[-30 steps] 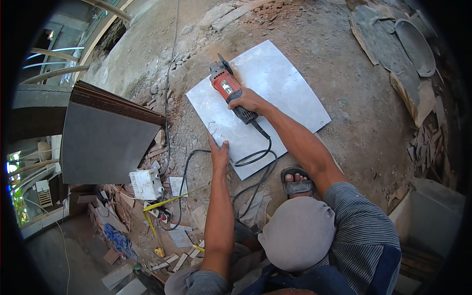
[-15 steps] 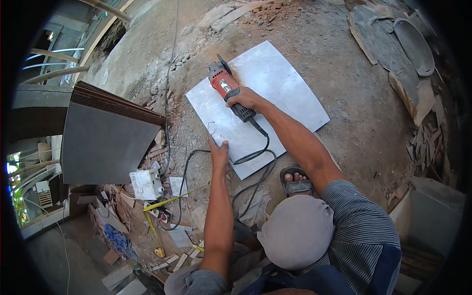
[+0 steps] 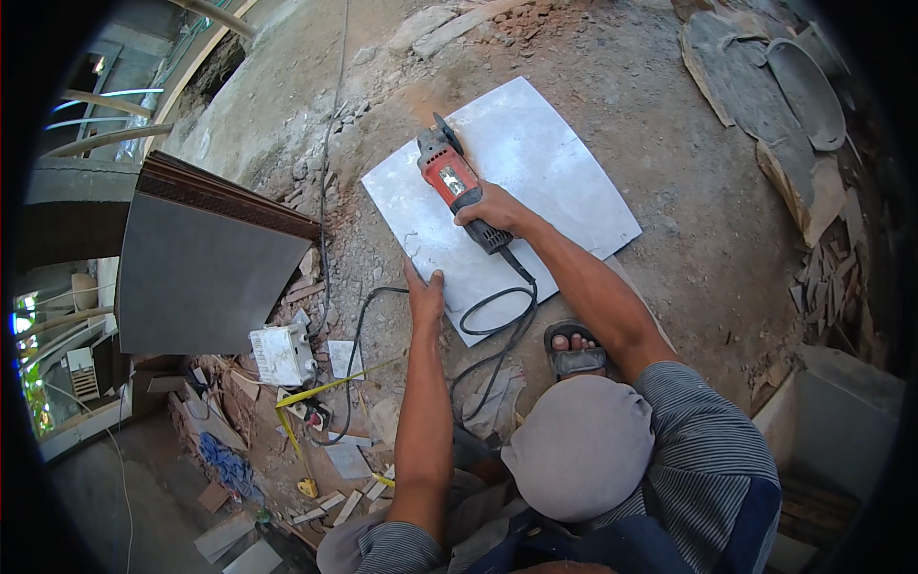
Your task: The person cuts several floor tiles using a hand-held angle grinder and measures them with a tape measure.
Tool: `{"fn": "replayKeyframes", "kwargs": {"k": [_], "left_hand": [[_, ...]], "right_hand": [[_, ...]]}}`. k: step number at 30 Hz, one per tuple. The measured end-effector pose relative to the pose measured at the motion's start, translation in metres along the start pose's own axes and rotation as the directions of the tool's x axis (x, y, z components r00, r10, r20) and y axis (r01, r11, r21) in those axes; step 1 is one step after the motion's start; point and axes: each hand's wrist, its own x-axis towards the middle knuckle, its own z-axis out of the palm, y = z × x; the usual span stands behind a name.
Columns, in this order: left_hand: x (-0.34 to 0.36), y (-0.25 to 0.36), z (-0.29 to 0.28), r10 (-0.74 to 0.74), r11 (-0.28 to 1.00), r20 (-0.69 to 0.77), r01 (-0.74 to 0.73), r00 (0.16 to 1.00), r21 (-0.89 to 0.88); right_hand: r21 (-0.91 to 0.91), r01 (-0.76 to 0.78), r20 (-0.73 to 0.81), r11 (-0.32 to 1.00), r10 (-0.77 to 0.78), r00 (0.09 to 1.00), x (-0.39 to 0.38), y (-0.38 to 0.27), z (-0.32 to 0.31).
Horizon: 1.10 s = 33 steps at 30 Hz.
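My right hand (image 3: pixel 492 209) is closed round the rear body of a red and black angle grinder (image 3: pixel 448 177), whose dark disc stands on edge. Beneath the tool lies a large pale, glossy tile (image 3: pixel 545 143), flat on the ground. A puff of reddish dust (image 3: pixel 421 103) hangs by the tile's far edge, near the disc. At the tile's near left edge, my left hand (image 3: pixel 425 292) grips it, thumb on top; its other fingers are partly hidden. The grinder's black cord (image 3: pixel 521 316) loops over the tile and passes by the left hand.
My sandalled foot (image 3: pixel 577 349) is close to the tile. Dark grey tiles (image 3: pixel 206 277) lean at the left. Below them are a white box (image 3: pixel 283 357), a yellow tape measure (image 3: pixel 308 487) and tile offcuts (image 3: pixel 348 461). A shallow basin (image 3: pixel 806 93) lies far right.
My right hand has drawn the grinder a little to the right and toward me across the tile. The cord loop has shifted with it. My left hand stays at the tile's edge.
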Motion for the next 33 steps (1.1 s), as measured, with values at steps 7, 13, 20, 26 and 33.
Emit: {"fn": "replayKeyframes", "kwargs": {"k": [7,13,20,26,33], "left_hand": [[-0.002,0.003,0.001,-0.025,1.000,0.000,0.025,1.000,-0.012],[0.001,-0.001,0.001,-0.036,0.999,0.003,0.036,0.999,-0.032],[0.004,-0.009,-0.002,0.046,0.998,0.037,-0.044,0.998,-0.046],[0.003,-0.005,-0.002,0.044,0.999,0.042,-0.043,0.998,-0.023],[0.002,-0.004,-0.001,0.037,0.999,0.030,-0.036,0.999,-0.027]], "right_hand": [[0.001,-0.004,0.003,1.000,0.004,1.000,0.007,0.000,0.000],[0.056,-0.044,0.006,0.997,0.044,0.999,0.016,-0.003,0.000],[0.031,-0.022,-0.003,0.999,0.023,1.000,-0.005,0.007,0.000],[0.007,-0.040,0.002,0.999,0.040,0.999,-0.022,0.013,0.000],[0.013,-0.030,0.016,0.999,0.030,0.999,-0.013,0.008,-0.001]]}}
